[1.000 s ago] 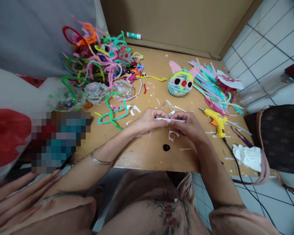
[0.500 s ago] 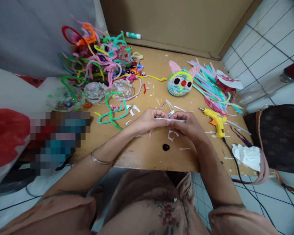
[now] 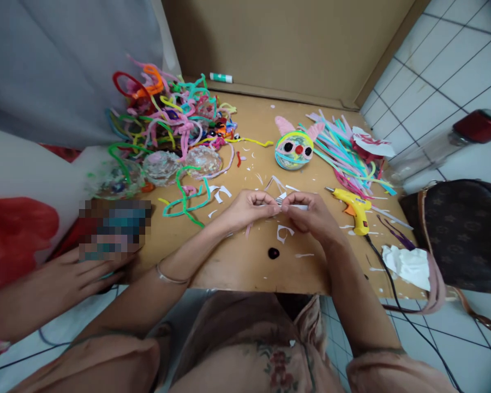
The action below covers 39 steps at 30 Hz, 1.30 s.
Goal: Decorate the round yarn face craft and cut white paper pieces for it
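Note:
Between the fingertips of both hands is a strip of white paper (image 3: 300, 207), seen nearly edge-on, a little above the table (image 3: 229, 267). My left hand (image 3: 253, 210) pinches its left end. My right hand (image 3: 305, 213) pinches it from the right, the two thumbs almost touching. White paper scraps (image 3: 285, 233) lie just under the hands, one with a round hole cut in it. Nearer the table's front edge is a small black disc (image 3: 274, 253). Beyond the hands stands a decorated ball (image 3: 293, 152) with pink ears, black eyes and a red nose.
Right of my hands lies a yellow glue gun (image 3: 354, 207) with its cord, near a bundle of pipe cleaners (image 3: 339, 150) and a brown bag (image 3: 462, 234). Tangled pipe cleaners (image 3: 175, 109) heap up at the left. Another person's hand (image 3: 94, 273) reaches in at lower left. A glue stick (image 3: 221, 78) lies behind.
Another person's hand has come in at the lower left. My fingertips have drawn closer together on the paper, which shows less between them. The view has shifted slightly.

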Available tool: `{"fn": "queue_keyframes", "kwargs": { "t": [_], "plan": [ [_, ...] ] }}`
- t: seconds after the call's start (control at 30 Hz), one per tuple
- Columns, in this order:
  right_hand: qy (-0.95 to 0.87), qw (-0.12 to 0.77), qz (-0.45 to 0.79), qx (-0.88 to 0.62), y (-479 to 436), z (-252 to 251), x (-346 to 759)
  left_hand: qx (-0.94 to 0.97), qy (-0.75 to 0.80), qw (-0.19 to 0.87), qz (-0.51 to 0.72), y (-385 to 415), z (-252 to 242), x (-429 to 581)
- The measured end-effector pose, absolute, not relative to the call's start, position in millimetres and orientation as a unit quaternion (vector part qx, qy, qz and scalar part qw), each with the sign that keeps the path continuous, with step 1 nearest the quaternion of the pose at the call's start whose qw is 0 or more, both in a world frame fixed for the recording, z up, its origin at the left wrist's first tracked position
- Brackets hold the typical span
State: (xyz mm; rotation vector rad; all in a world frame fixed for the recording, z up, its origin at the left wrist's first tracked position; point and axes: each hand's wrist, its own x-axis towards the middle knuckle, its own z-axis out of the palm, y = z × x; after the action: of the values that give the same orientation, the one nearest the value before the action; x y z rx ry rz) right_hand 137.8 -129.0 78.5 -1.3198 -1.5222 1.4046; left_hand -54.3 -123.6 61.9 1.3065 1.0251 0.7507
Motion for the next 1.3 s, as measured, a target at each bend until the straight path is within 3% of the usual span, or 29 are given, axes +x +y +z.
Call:
{"fn": "queue_keyframes", "kwargs": {
  "t": [0.3,0.57,0.93,1.3],
  "plan": [
    [-0.558,0.319,0.585,-0.494,-124.6,78.9,146.4,0.572,0.487,0.551,0.363,-129.4,70.6,-38.3],
    [-0.504,0.422,0.594,-0.462,-117.9,72.7,154.4,0.609,0.483,0.496,0.387,-123.1,81.5,-27.0],
    [-0.465,0.486,0.602,-0.429,-110.0,72.3,164.6,0.496,0.410,0.624,0.443,-114.9,76.8,-18.8],
    [-0.477,0.462,0.581,-0.470,-112.3,73.1,159.0,0.447,0.410,0.656,0.449,-117.1,70.8,-15.2]
  ]
}}
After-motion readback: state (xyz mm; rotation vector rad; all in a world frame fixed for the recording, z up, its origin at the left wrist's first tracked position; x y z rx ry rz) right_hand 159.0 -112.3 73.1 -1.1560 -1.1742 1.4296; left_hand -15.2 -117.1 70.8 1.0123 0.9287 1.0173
